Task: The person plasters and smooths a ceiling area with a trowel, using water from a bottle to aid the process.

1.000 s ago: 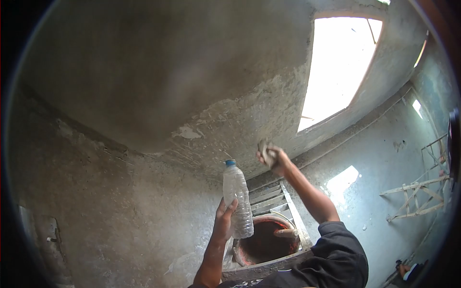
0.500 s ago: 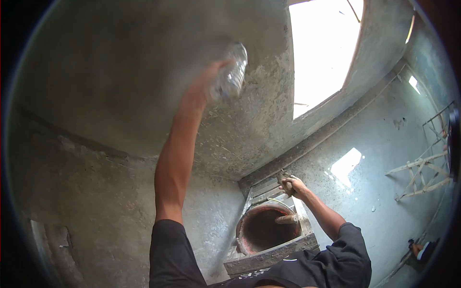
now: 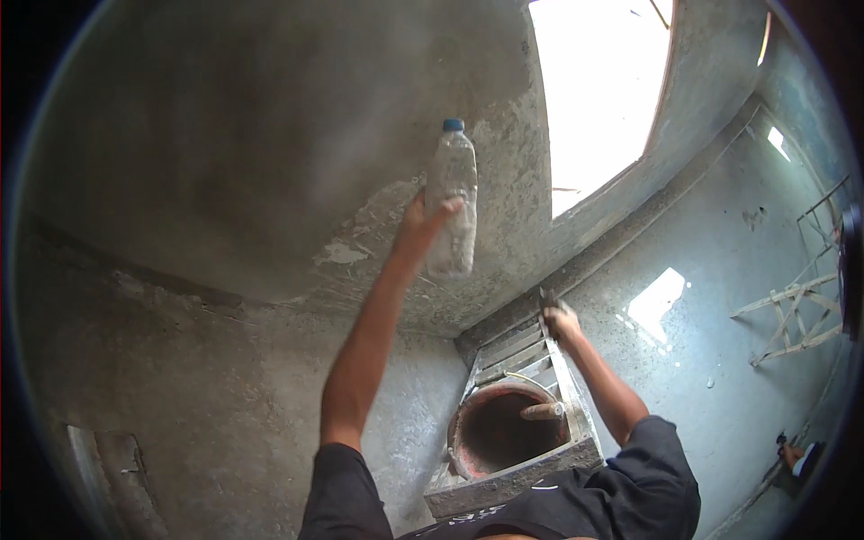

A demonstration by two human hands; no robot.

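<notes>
My left hand (image 3: 423, 220) is raised in front of the grey plastered wall, its fingers wrapped round a clear plastic bottle (image 3: 453, 243). Upright, with a blue cap on top, the bottle looks dusty or wet inside. Lower and to the right, my right hand (image 3: 563, 324) is closed on a small dark, mortar-grey object (image 3: 545, 299) whose kind I cannot make out. Below that hand, a round bucket (image 3: 457, 436) with a dark inside and reddish rim sits on slatted boards. The wooden handle (image 3: 542, 411) of a tool sticks out over its rim.
A bright window opening (image 3: 598, 99) cuts the wall at upper right. The slatted wooden platform (image 3: 513, 486) stands close to my body. A wooden scaffold frame (image 3: 792, 315) is far right. Another person's hand (image 3: 792, 454) shows at lower right.
My left hand has moved down and slightly right, and the bottle has turned upright. My right hand has shifted up and a little right with the grey object.
</notes>
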